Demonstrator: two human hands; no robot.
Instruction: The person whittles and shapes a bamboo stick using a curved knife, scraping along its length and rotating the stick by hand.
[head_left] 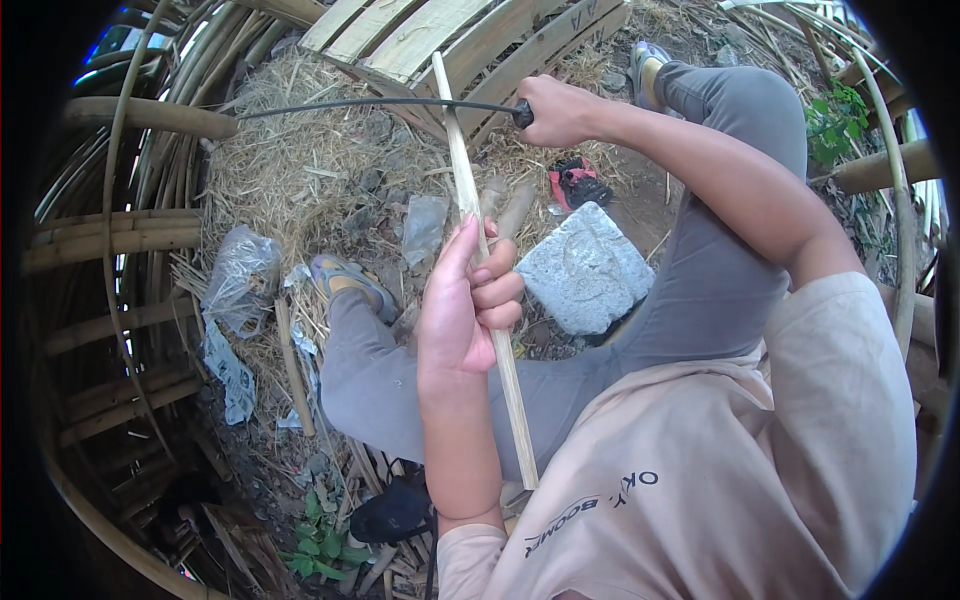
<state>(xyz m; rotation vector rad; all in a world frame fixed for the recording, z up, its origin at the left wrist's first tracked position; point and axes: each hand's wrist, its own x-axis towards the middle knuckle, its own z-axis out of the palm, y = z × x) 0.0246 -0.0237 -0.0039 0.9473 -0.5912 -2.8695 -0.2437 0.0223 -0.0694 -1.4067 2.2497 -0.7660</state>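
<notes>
My left hand (465,290) is closed round a long, pale bamboo strip (510,400). The strip slants from beside the wooden crate at the top down to my shirt. Held in my right fist (560,112) is a long, thin, dark-bladed knife (350,101), its black handle mostly covered by my fingers. The blade points left and crosses the strip close to its far end. It appears to touch the strip there, though how deep it sits I cannot tell.
Beyond the strip stands a slatted wooden crate (410,40). A square grey stone block (588,268) lies between my legs. Straw (290,170) and plastic bags (243,280) litter the ground. Bamboo poles (120,236) are stacked at left; red-black scrap (578,185) lies near the block.
</notes>
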